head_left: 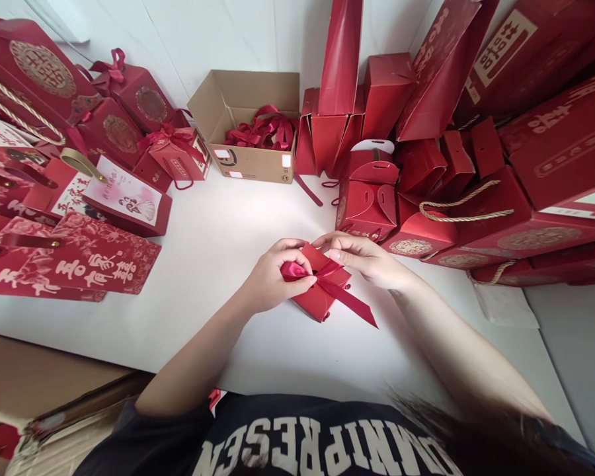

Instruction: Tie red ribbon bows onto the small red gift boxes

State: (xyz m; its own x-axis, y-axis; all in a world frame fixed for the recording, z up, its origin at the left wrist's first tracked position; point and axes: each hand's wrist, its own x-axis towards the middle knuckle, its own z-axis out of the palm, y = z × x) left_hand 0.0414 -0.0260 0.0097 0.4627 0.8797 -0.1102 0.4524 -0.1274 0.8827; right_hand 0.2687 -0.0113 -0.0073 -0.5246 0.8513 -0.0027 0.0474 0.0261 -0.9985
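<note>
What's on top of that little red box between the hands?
A looped red ribbon lies across the small red box, pinched by the left hand. The right hand is at its other side. Parts of both ribbon and box are hidden under the fingers.

Forearms angled inward; left grip, right grip near together, pinched

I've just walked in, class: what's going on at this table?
Two bare hands are handling a small red box on the white table. The left hand pinches a loop of its red ribbon; the right hand is at the ribbon's other side. Beyond, a cardboard box holds more ribbon.
</note>
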